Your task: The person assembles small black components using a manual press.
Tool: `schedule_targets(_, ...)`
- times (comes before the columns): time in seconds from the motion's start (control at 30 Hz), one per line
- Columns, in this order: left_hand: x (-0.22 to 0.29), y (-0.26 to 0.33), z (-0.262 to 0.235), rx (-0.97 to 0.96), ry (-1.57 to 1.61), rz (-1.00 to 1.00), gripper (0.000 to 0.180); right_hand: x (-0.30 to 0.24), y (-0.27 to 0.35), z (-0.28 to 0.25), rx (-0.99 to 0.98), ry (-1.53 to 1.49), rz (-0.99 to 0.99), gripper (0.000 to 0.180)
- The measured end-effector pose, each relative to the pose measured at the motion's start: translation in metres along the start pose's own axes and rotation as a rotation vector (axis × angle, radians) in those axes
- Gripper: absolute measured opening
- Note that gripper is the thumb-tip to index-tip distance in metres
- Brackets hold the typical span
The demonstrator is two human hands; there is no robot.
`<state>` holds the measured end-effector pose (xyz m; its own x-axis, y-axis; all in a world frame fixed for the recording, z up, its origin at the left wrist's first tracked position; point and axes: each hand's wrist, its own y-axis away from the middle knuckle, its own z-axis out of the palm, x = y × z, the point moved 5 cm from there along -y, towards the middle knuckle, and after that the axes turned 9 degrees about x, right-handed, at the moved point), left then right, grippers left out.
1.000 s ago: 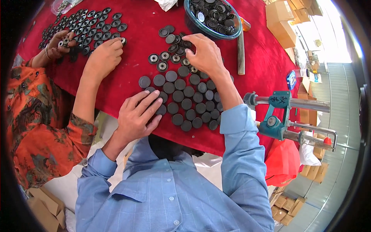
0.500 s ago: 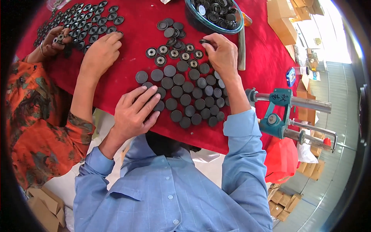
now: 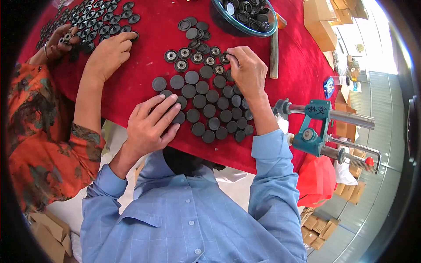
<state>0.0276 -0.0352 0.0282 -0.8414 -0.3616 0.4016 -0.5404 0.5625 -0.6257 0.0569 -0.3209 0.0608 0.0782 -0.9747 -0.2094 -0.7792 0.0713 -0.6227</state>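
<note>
My left hand (image 3: pixel 151 122) lies with fingers stretched out over the left side of a group of dark, flat, round caps (image 3: pixel 201 87). Its fingertips touch a couple of these caps. Thumb and fingers of my right hand (image 3: pixel 251 74) pinch a small black round cap (image 3: pixel 224 58) with a metal centre, at the right end of a cluster of caps. Beside it, several open-faced caps with metal rings (image 3: pixel 197 58) lie face up. Farther away, plain dark caps (image 3: pixel 191 33) overlap in a loose pile.
A clear bowl (image 3: pixel 252 31) full of black caps stands at the far right. Beside it lies a grey bar (image 3: pixel 274 55). A teal hand press (image 3: pixel 309 136) stands to my right. At left, a co-worker's hands (image 3: pixel 107 55) handle pieces near rows of black caps (image 3: pixel 103 28).
My right hand has moved slightly left and nearer, bringing the black cap down to the ringed caps. My left hand stays almost still. The co-worker's nearer hand has shifted left a little.
</note>
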Motion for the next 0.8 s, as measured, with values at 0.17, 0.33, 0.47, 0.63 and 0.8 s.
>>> schedule_targets(0.17, 0.0, 0.0, 0.0, 0.001, -0.002, 0.004, 0.049, -0.001, 0.002, -0.001, 0.041, -0.003, -0.047, 0.011)
schedule_targets(0.33, 0.0, 0.0, 0.001, 0.001, 0.003, -0.004, 0.048, -0.003, 0.013, 0.002, -0.042, 0.034, -0.072, 0.009)
schedule_targets(0.47, 0.0, 0.001, 0.001, 0.003, 0.002, -0.009, 0.049, -0.006, 0.019, -0.003, -0.06, 0.05, -0.101, 0.014)
schedule_targets(0.63, -0.001, 0.001, 0.001, 0.015, 0.008, -0.008, 0.049, -0.017, 0.03, -0.005, -0.078, 0.106, -0.11, 0.024)
schedule_targets(0.8, 0.001, 0.0, 0.0, 0.017, 0.015, -0.009, 0.049, -0.014, 0.029, -0.006, -0.06, 0.086, -0.107, 0.025)
